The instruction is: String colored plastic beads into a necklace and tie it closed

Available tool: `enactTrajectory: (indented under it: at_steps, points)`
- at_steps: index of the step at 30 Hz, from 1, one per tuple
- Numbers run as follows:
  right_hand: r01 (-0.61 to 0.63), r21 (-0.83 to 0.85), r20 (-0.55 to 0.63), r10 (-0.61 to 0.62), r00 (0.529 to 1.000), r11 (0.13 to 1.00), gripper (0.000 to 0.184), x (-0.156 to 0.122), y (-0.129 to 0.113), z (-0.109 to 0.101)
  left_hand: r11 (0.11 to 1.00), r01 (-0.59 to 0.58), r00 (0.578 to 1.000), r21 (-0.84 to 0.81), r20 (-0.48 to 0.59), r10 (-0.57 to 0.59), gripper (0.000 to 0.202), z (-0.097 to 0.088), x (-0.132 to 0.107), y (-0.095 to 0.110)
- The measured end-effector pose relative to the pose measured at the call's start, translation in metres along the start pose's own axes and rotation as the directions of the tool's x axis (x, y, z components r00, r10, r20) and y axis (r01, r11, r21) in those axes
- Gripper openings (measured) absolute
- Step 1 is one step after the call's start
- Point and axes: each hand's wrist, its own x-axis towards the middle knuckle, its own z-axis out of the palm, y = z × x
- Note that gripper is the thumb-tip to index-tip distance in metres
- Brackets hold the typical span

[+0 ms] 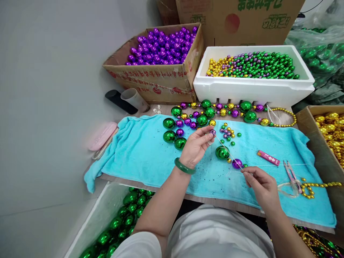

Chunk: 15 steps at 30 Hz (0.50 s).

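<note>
Between the fingertips of my left hand (198,143), which wears a green bangle (185,166), is a small purple bead (213,132). A thin pale string (228,152) runs taut from there down to my right hand (260,182), whose thumb and forefinger pinch it. Whether a needle is in that pinch I cannot tell. Just below the string are a large green ball bead (222,152) and a purple bead (237,163). Loose small beads (228,132) lie near my left fingertips. Left of that hand sit several large green beads (169,136) and purple ones.
A turquoise towel (145,157) covers the table. Finished-looking bead strands (245,106) lie along its back edge. Scissors (292,175) and a pink packet (268,157) rest at right. Behind stand a carton (161,80) of purple beads and a white foam box (252,89).
</note>
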Motion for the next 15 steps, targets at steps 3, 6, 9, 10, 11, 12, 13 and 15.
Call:
enactTrajectory:
  at_steps: [3, 6, 9, 10, 11, 12, 13, 15]
  points:
    - [-0.008, -0.011, -0.011, 0.008, 1.0, 1.0, 0.015, 0.0, -0.001, 0.001, 0.995, -0.063, 0.997, 0.077, -0.042, 0.066, 0.024, 0.0, 0.0, -0.001]
    - [-0.018, -0.023, -0.007, 0.018, 1.0, 1.0, 0.016, 0.0, -0.003, 0.001, 0.949, -0.194, 0.976, 0.247, -0.048, 0.212, 0.029, -0.001, 0.0, -0.002]
    - [-0.032, -0.026, -0.001, 0.032, 0.999, 0.999, 0.017, -0.001, -0.004, 0.001, 0.798, -0.39, 0.905, 0.46, 0.028, 0.425, 0.03, -0.002, -0.002, -0.002]
    - [-0.037, -0.028, -0.003, 0.037, 0.999, 0.999, 0.017, 0.0, -0.005, 0.001, 0.717, -0.449, 0.868, 0.533, 0.068, 0.492, 0.029, -0.002, -0.004, -0.002]
    - [-0.041, -0.029, -0.006, 0.041, 0.999, 0.999, 0.018, 0.0, -0.005, 0.001, 0.628, -0.492, 0.832, 0.602, 0.112, 0.544, 0.029, -0.001, -0.005, -0.002]
    - [-0.042, -0.031, -0.008, 0.042, 0.999, 0.999, 0.018, 0.001, -0.006, 0.001, 0.547, -0.519, 0.804, 0.657, 0.156, 0.574, 0.03, -0.001, -0.007, -0.001]
    - [-0.041, -0.032, -0.009, 0.041, 0.999, 0.999, 0.017, 0.002, -0.007, 0.002, 0.49, -0.53, 0.79, 0.693, 0.192, 0.582, 0.035, 0.0, -0.009, -0.001]
    - [-0.034, -0.025, -0.016, 0.033, 0.999, 0.999, 0.017, 0.004, -0.008, 0.003, 0.457, -0.525, 0.797, 0.718, 0.226, 0.56, 0.052, -0.001, -0.01, 0.0]
